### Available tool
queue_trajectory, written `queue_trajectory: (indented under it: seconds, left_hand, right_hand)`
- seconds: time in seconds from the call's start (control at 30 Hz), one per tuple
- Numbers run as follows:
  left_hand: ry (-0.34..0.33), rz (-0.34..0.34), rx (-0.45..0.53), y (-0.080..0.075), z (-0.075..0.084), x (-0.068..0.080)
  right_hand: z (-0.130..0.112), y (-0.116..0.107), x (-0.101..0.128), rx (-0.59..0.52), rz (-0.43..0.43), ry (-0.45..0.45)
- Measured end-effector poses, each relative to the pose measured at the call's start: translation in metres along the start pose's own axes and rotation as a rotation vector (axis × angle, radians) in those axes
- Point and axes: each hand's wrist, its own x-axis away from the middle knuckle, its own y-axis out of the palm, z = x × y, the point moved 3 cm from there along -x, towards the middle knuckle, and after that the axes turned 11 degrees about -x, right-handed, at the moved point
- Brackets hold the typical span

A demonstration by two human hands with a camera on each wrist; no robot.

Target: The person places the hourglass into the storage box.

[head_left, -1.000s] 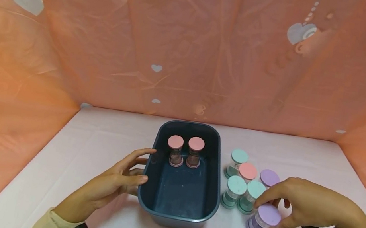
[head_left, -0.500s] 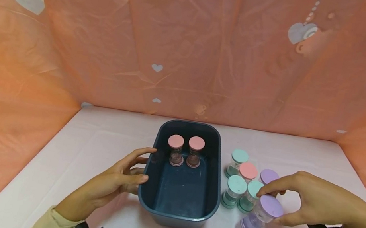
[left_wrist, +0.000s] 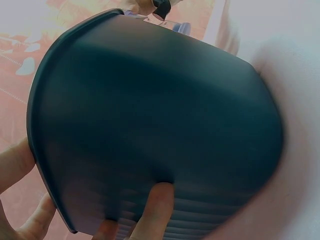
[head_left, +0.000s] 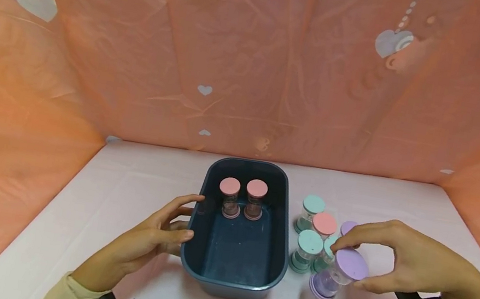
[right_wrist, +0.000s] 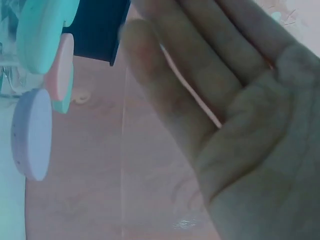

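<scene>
My right hand [head_left: 386, 256] pinches a clear jar with a purple cap [head_left: 337, 272] by its top, between fingertips and thumb. The jar hangs tilted just above the white tabletop, right of the dark blue tub [head_left: 229, 282]. Two pink-capped jars [head_left: 229, 196] [head_left: 255, 198] stand upright at the tub's far end. My left hand [head_left: 169, 230] rests with straight fingers against the tub's left outer wall. The left wrist view shows that wall [left_wrist: 150, 115] with fingertips [left_wrist: 156, 207] pressed on it. The right wrist view shows my palm [right_wrist: 235, 130] and a purple cap [right_wrist: 32, 132].
A cluster of jars stands right of the tub: teal caps [head_left: 312, 205] [head_left: 310, 241], a pink cap [head_left: 325, 224] and a partly hidden purple cap [head_left: 348, 226]. Orange cloth with white hearts [head_left: 35, 3] walls the table at the back and sides.
My right hand has lifted the purple-capped jar off the table, tilted it and carried it a little left toward the tub. The left hand has stayed put.
</scene>
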Motion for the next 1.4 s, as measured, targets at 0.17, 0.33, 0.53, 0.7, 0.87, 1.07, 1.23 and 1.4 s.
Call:
queue_trajectory:
  seconds: [0.17, 0.33, 0.53, 0.7, 0.87, 1.07, 1.23, 1.4]
  left_hand:
    - [-0.002, -0.003, -0.001, 0.000, 0.000, 0.000]
    - [-0.003, -0.005, -0.003, 0.000, 0.000, 0.000]
    - [-0.024, 0.006, 0.000, -0.002, -0.002, 0.002]
    - [-0.029, 0.003, -0.001, -0.003, -0.004, 0.002]
    - [-0.032, 0.001, 0.002, -0.003, -0.004, 0.000]
    - [-0.027, -0.007, -0.001, -0.003, -0.002, -0.004]
    - [-0.023, -0.009, 0.003, -0.003, -0.002, -0.002]
    - [-0.019, -0.016, 0.007, -0.004, -0.003, -0.001]
  right_hand:
    - [0.001, -0.002, -0.003, -0.052, 0.089, -0.075]
    - [0.002, -0.006, -0.003, -0.074, 0.215, -0.151]
    - [0.003, -0.014, -0.003, 0.002, 0.348, -0.144]
    - [0.002, -0.022, 0.001, 0.061, 0.406, -0.108]
    - [0.001, -0.028, 0.006, 0.089, 0.438, -0.039]
    - [0.008, -0.034, 0.011, 0.131, 0.499, 0.021]
    - [0.017, -0.031, 0.010, 0.155, 0.502, 0.078]
    - [0.018, -0.029, 0.010, 0.183, 0.496, 0.130]
